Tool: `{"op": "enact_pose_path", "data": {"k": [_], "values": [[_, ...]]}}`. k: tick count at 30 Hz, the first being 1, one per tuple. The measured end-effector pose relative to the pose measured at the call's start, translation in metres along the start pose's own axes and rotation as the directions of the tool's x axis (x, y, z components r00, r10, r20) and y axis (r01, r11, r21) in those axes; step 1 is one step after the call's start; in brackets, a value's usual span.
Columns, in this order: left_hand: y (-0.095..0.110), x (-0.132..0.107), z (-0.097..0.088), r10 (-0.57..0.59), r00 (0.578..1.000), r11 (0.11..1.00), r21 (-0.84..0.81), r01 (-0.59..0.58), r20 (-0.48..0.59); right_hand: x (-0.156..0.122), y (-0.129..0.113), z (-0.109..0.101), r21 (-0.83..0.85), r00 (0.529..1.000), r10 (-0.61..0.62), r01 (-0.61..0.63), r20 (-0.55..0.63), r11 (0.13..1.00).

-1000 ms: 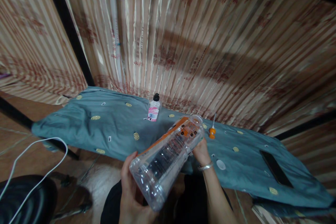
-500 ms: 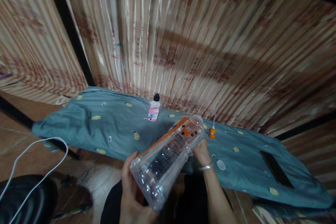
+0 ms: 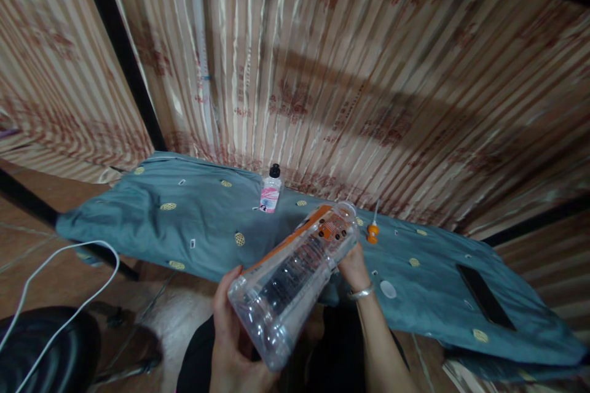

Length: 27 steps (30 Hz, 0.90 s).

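Note:
A large clear plastic bottle (image 3: 295, 285) with an orange printed label lies tilted between my hands, its base toward me and its neck pointing up and right. My left hand (image 3: 233, 338) grips the base end, thumb along the left side. Around the neck end is my right hand (image 3: 354, 270), wearing a silver bracelet; the bottle hides most of its fingers. Just right of the neck, an orange-handled screwdriver (image 3: 373, 233) rests on the teal cloth (image 3: 198, 221). Near my right wrist lies a round whitish disc (image 3: 388, 289).
Toward the back of the cloth stands a small bottle (image 3: 270, 191) with a black cap and pink label. A dark flat phone-like object (image 3: 485, 296) lies at right. Striped curtains (image 3: 295, 73) hang behind. At lower left are a black round stool (image 3: 46, 350) and a white cable (image 3: 59, 249).

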<state>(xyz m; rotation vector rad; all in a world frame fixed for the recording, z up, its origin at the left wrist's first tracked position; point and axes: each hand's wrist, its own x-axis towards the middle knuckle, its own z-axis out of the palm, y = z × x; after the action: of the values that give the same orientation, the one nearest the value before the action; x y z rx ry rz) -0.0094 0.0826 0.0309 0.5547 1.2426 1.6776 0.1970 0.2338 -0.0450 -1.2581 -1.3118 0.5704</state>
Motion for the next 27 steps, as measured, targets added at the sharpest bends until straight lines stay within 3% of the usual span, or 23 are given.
{"op": "enact_pose_path", "data": {"k": [13,19,27], "values": [[0.0019,-0.0014,0.0010,0.035,0.999,0.999,0.036,-0.035,0.015,0.0005,-0.0060,0.0004,0.017,1.000,-0.001,0.001,0.011,1.000],[0.0041,-0.0017,0.0045,-0.031,0.999,0.999,-0.022,0.030,-0.020,0.0011,-0.0031,0.0001,0.017,1.000,-0.002,0.002,0.009,1.000],[0.0005,-0.0015,0.0032,0.056,0.998,0.997,0.056,-0.057,0.011,0.0013,-0.0004,0.0007,0.030,1.000,0.011,-0.011,0.011,1.000]]}}
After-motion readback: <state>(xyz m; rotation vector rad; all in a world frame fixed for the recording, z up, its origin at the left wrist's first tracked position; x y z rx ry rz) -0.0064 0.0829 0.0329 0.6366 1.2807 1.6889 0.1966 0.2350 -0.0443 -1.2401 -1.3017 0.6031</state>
